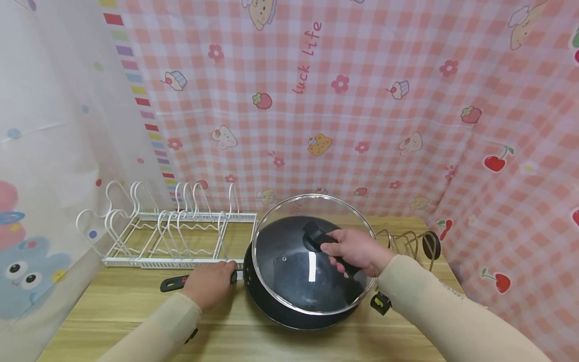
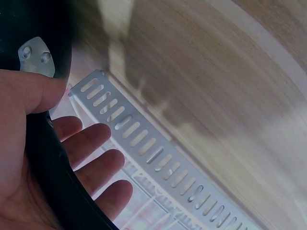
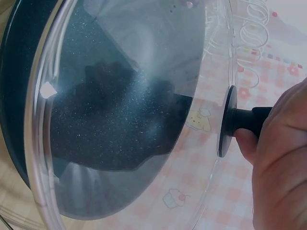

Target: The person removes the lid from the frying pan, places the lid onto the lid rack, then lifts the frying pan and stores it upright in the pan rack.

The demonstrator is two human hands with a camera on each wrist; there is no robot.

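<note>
A deep black frying pan (image 1: 294, 319) sits at the middle of the wooden table, its long black handle (image 1: 173, 283) pointing left. My left hand (image 1: 210, 284) grips that handle close to the pan; in the left wrist view the thumb lies over the handle (image 2: 57, 158) near the riveted metal bracket, fingers curling around from beneath. Above the pan my right hand (image 1: 355, 250) holds a clear glass lid (image 1: 289, 281) by its black knob (image 3: 247, 119). The lid, rimmed in metal, is tilted, and the dark pan interior (image 3: 120, 120) shows through it.
A white wire rack (image 1: 172, 261) with several looped dividers stands behind my left hand. To the right, partly behind my forearm, is a brownish wire rack (image 1: 409, 241) with a black round piece (image 1: 431, 245) at its end. Checked curtains hang behind the wooden table (image 1: 235, 337).
</note>
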